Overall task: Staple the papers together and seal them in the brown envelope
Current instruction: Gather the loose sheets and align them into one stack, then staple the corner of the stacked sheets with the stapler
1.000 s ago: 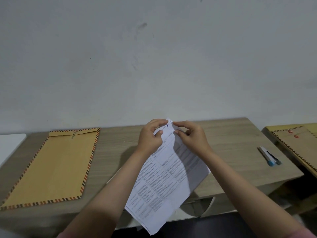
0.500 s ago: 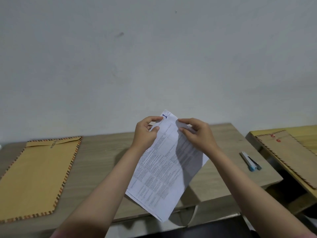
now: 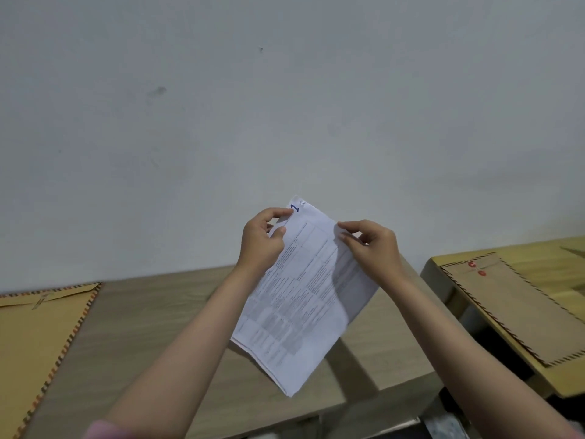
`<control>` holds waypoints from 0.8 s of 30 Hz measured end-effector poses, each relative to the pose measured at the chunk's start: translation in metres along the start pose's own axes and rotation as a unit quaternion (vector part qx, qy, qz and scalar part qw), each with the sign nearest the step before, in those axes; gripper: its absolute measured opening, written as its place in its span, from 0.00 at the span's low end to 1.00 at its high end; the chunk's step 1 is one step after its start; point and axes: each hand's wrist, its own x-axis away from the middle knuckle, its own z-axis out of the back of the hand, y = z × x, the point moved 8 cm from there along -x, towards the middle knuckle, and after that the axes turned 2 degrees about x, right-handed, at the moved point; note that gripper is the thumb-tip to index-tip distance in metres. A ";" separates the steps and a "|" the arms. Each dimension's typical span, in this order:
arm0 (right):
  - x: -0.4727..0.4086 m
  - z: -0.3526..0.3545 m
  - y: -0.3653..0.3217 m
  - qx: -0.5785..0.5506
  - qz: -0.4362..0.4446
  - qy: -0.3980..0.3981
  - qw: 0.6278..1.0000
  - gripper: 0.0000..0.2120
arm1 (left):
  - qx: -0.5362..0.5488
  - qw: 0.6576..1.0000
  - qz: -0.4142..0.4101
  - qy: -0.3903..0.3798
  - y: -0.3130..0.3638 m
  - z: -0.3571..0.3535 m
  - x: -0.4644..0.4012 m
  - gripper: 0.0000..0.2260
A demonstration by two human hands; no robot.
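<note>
I hold a small stack of printed white papers (image 3: 300,299) up in the air above the wooden table (image 3: 152,337), tilted, with a blue "1" at the top corner. My left hand (image 3: 261,242) pinches the top left edge. My right hand (image 3: 370,245) pinches the top right edge between thumb and fingers. A brown envelope (image 3: 38,340) with a striped border lies flat at the table's left end, its flap at the far side. No stapler is in view; my right forearm covers the table's right end.
A second, darker brown envelope (image 3: 519,305) with red string buttons lies on a lower yellow-wood table (image 3: 538,251) at the right. A gap separates the two tables. A plain white wall rises behind.
Both hands have lifted the papers higher, and my right hand slid outward along the top edge. My view swung right: the left envelope is partly cut off and the stapler is out of sight.
</note>
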 end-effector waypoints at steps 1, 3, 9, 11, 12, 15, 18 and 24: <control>0.002 0.003 0.009 -0.003 -0.016 0.002 1.000 0.08 | -0.006 1.000 -0.004 -0.006 0.003 -0.008 -0.003 0.17; 0.009 0.009 0.029 -0.003 -0.049 0.005 0.999 0.08 | -0.020 0.999 -0.011 -0.027 0.006 -0.028 -0.009 0.17; 0.042 0.024 0.107 0.018 -0.153 0.010 0.988 0.11 | -0.085 0.989 0.043 -0.116 -0.048 -0.106 -0.011 0.15; 0.061 0.027 0.132 0.027 -0.183 0.008 0.983 0.12 | -0.092 0.984 0.071 -0.138 -0.075 -0.133 -0.003 0.13; 0.070 0.028 0.144 0.028 -0.196 0.006 0.980 0.12 | -0.099 0.980 0.084 -0.148 -0.088 -0.145 0.002 0.13; 0.093 0.027 0.177 0.055 -0.217 -0.020 0.974 0.12 | -0.110 0.972 0.125 -0.163 -0.124 -0.177 0.014 0.15; 0.104 0.035 0.198 0.109 -0.195 -0.047 0.974 0.10 | -0.106 0.969 0.154 -0.161 -0.152 -0.200 0.024 0.16; 0.124 0.099 0.232 0.306 -0.193 0.045 0.931 0.23 | -0.168 0.959 0.173 -0.150 -0.185 -0.220 0.041 0.19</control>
